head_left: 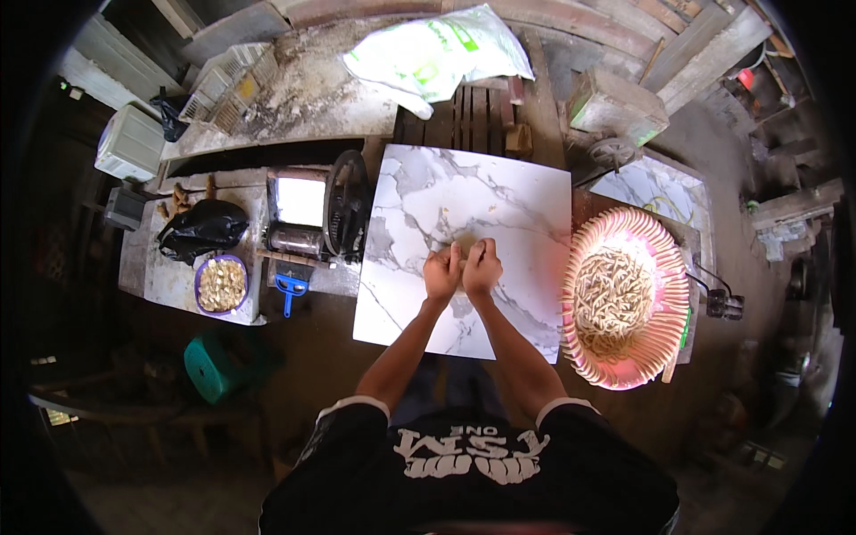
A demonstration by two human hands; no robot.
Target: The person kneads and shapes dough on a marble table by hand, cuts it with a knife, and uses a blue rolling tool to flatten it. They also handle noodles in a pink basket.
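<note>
My left hand (440,273) and my right hand (482,267) are side by side over a white, grey-veined marble-look board (526,214). Both are closed, with thumbs and fingertips drawn together. Whatever lies between the fingers is hidden or too small to make out. A few tiny crumbs dot the board beyond them. To the right stands a large pink basket (637,374) with pale strips lining its rim. Many thin, pale, stick-shaped pieces (612,300) fill its middle.
Left of the board is a hand-cranked roller machine (299,201) with a large wheel. Further left are a black plastic bag (203,228) and a purple-rimmed bowl (197,285) of pale pieces. A green stool (207,367) stands below. A white sack (441,55) lies at the back.
</note>
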